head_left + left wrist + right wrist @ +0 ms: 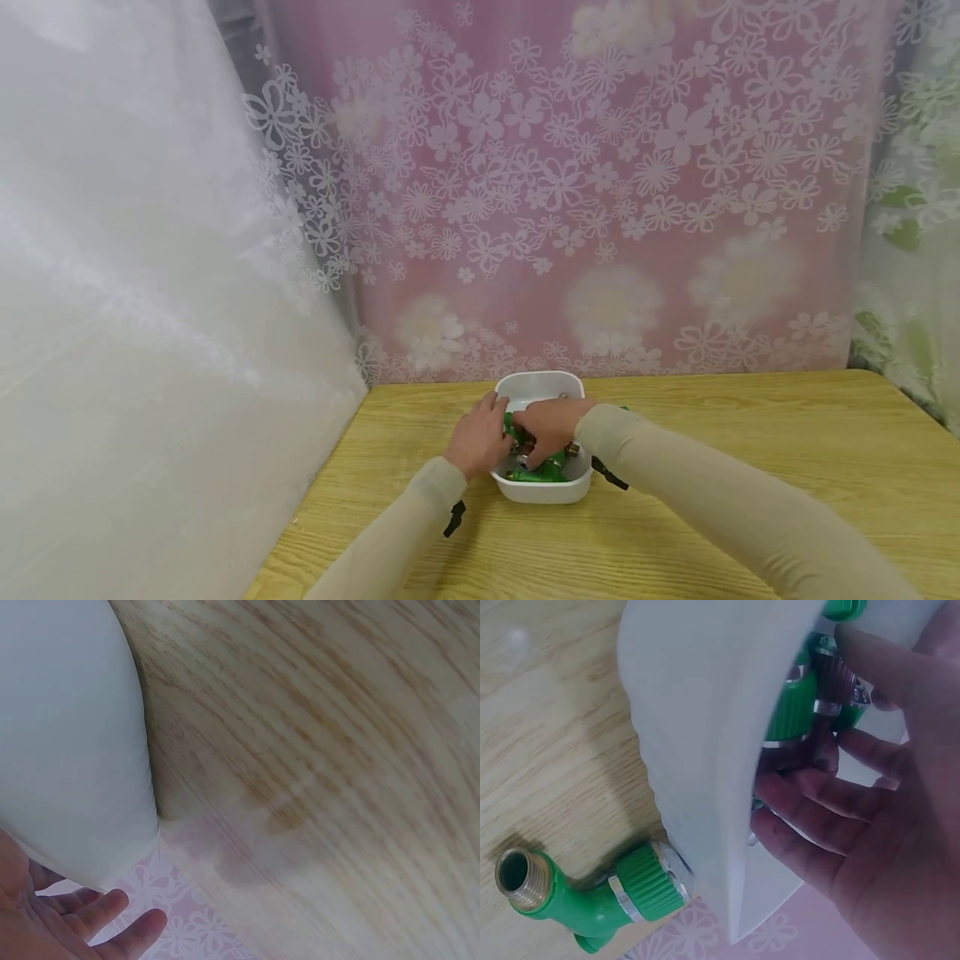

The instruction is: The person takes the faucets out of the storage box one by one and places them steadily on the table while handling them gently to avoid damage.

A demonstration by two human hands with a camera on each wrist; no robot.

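A white plastic basin (543,493) holds several green pipe valves (538,475) with metal bands and brass-coloured threaded ends. From the right, my right hand (553,427) reaches down into it, fingers bent about a valve among the others. The right wrist view shows those fingers (817,802) against a green and dark reddish-brown ribbed valve (832,682), partly hidden by the basin wall. My left hand (478,437) is at the basin's left rim, its fingers loosely extended over the edge. In the left wrist view, the left fingers (97,915) are spread apart past the basin's corner.
Outside the basin, on its right, one green valve (592,900) with a threaded brass end lies on the wood-grain table (712,467). Behind the table hangs a pink flowered curtain (600,208). White sheeting (150,333) hangs along the left side.
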